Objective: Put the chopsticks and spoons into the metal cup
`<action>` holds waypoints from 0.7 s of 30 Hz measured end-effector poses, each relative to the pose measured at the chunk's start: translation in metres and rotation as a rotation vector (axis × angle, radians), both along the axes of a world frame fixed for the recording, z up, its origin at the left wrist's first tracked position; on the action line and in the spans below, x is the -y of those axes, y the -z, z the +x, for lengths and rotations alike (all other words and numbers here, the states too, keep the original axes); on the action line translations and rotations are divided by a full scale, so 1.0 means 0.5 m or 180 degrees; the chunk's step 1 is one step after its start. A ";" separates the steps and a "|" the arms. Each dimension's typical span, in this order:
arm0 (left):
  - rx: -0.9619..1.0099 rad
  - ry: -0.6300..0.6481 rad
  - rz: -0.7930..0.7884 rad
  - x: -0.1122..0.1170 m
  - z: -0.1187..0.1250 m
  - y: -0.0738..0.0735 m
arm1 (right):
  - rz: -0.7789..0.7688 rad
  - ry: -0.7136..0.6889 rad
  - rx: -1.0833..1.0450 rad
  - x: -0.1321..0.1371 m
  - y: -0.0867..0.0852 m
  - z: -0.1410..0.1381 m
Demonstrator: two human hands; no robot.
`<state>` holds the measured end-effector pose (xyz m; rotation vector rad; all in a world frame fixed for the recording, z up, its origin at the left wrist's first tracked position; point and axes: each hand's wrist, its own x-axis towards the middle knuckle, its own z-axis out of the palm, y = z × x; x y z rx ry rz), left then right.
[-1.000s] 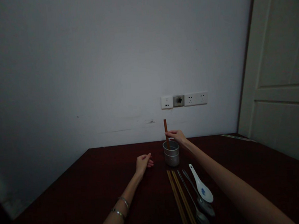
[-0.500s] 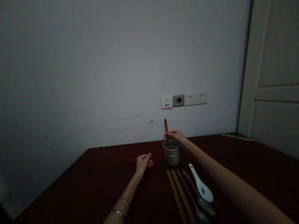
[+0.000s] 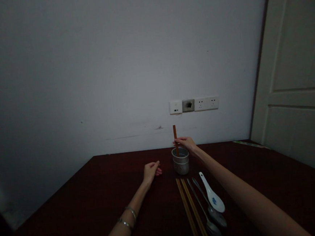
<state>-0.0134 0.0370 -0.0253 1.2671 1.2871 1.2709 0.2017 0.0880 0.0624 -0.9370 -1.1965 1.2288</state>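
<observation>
Two hands [image 3: 150,171] [image 3: 186,142]; one cup [image 3: 181,166]; three spoons [image 3: 214,199]

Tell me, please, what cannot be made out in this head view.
All in the head view:
Stick pinched in the right hand: too small to tell if single or paired; its lower end is hidden by the cup's front wall.
Chopsticks on the table: near ends cut off by the bottom edge.
Left hand: palm hidden by its own back.

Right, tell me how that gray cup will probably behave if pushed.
The cup looks metal, so it should stay stiff. It appears thin-walled, so it is probably light for its size. Being round, it could roll if tipped over.
</observation>
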 end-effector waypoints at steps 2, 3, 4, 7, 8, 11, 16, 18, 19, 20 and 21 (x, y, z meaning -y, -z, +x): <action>0.0000 0.0010 0.0023 0.000 0.000 0.001 | 0.0000 -0.0009 -0.0016 0.003 -0.002 -0.001; -0.0001 0.0013 0.0021 -0.001 0.000 0.002 | -0.0011 -0.0017 -0.0022 0.005 -0.003 -0.001; -0.0003 0.0011 0.0014 -0.001 0.000 0.002 | -0.0022 -0.0019 -0.0022 0.006 -0.004 -0.001; -0.0018 -0.0007 -0.0013 -0.003 0.001 0.002 | -0.0039 -0.0010 -0.0002 0.008 -0.005 -0.001; -0.0021 -0.0013 -0.0012 -0.004 0.001 0.003 | -0.0040 -0.0004 0.0003 0.008 -0.005 0.000; -0.0016 0.0005 0.0009 -0.006 0.000 0.005 | -0.0026 0.0005 0.0015 0.008 -0.004 0.000; -0.0006 0.0036 0.0039 -0.010 -0.002 0.011 | -0.0021 0.0018 0.0051 0.012 -0.005 -0.001; -0.0018 0.0026 0.0055 -0.010 -0.001 0.011 | -0.0033 0.0022 0.0084 0.014 -0.006 0.000; -0.0023 0.0021 0.0061 -0.010 -0.001 0.011 | -0.0028 0.0045 0.0105 0.014 -0.005 0.002; -0.0029 0.0018 0.0061 -0.009 -0.001 0.010 | -0.0016 0.0074 0.0124 0.013 -0.004 0.005; -0.0034 0.0017 0.0061 -0.009 0.000 0.009 | -0.0003 0.0107 0.0126 0.012 -0.003 0.010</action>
